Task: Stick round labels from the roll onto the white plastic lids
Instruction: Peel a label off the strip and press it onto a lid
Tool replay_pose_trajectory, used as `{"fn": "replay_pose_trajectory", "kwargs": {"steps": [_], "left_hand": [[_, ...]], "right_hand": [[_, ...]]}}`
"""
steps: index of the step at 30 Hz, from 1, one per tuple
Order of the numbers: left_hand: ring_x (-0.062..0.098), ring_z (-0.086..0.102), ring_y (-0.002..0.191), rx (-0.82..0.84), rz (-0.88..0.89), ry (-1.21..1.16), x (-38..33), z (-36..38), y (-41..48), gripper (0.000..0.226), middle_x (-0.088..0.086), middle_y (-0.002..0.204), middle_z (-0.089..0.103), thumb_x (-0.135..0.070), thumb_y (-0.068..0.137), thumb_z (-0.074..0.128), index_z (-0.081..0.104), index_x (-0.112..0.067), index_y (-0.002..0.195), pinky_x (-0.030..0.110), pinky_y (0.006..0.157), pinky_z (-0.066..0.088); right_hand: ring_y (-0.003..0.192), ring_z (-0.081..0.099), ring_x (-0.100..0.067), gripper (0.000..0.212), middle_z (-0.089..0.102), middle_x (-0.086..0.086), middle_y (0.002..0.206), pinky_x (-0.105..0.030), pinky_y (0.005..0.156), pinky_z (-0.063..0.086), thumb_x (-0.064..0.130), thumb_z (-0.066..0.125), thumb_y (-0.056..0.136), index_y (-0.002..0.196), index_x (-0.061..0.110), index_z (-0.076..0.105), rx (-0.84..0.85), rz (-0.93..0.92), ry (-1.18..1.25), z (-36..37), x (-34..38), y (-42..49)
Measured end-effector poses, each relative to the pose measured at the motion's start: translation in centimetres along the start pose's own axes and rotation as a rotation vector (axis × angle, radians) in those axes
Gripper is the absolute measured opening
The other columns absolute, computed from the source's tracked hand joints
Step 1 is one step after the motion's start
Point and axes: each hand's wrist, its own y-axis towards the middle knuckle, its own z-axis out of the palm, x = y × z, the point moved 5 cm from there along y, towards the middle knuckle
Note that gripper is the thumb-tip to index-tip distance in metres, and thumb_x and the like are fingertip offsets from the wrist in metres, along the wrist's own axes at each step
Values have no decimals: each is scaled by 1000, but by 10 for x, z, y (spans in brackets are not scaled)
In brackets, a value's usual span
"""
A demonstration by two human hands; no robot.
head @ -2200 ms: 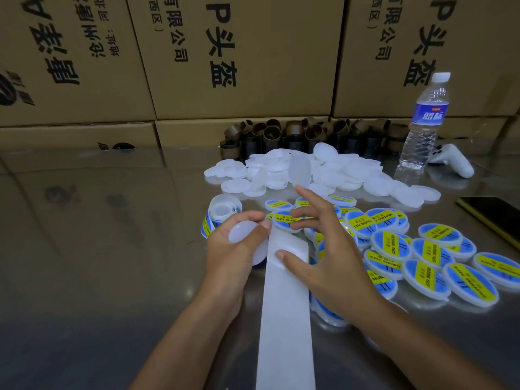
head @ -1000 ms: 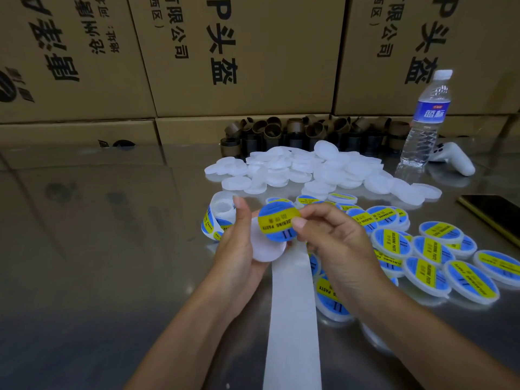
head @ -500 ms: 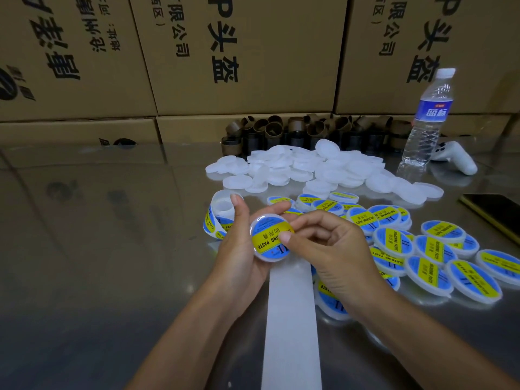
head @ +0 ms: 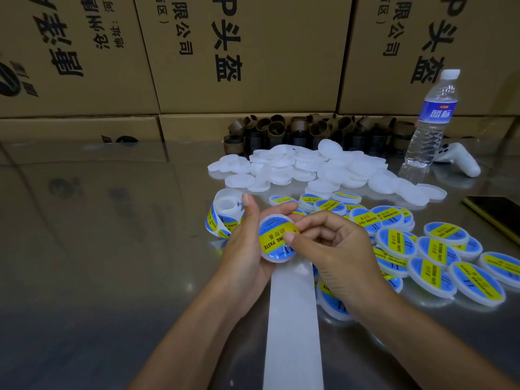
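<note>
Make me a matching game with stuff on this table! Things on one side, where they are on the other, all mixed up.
Things:
1. water bottle
2. label roll
3. plain white lids
4. phone

Places:
A. heaped in front of the brown tubes
B. lying flat at the right edge of the table
C. standing upright beside the white controller
D. beside the left hand, which holds a labelled lid

Pairs: 1-C, 2-D, 3-A, 4-B.

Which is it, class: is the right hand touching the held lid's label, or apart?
Touching. The head view shows the right hand's thumb tip pressed on the label's yellow band, no gap; the left hand holds the lid.
</note>
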Motion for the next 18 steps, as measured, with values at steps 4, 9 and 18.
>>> {"fn": "replay_pose_trajectory", "kwargs": {"steps": [4, 9, 18], "left_hand": [[25, 72, 92, 11, -2, -7, 0, 2, -2, 67, 17, 99, 73, -62, 73, 40, 71, -8, 96, 28, 72, 59], [25, 71, 97, 36, 2, 29, -1, 5, -3, 63, 15, 102, 73, -58, 74, 44, 68, -7, 102, 28, 75, 59], [15, 67, 107, 169, 41, 36, -2, 9, -7, 35, 4, 113, 71, -19, 80, 56, 63, -13, 114, 21, 82, 55]], "right_hand": [[65, 63, -8, 18, 60, 4, 50, -14, 65, 51, -1, 74, 73, 68, 12, 64, -17, -8, -11, -1, -1, 0], [58, 60, -9, 16, 60, -1, 52, -14, 60, 50, -3, 74, 73, 69, 8, 63, -53, -14, -29, -2, -3, 1], [54, 56, -7, 13, 59, 0, 52, -14, 54, 45, 7, 73, 77, 69, 7, 63, -90, -54, -96, -4, 2, -2]]}}
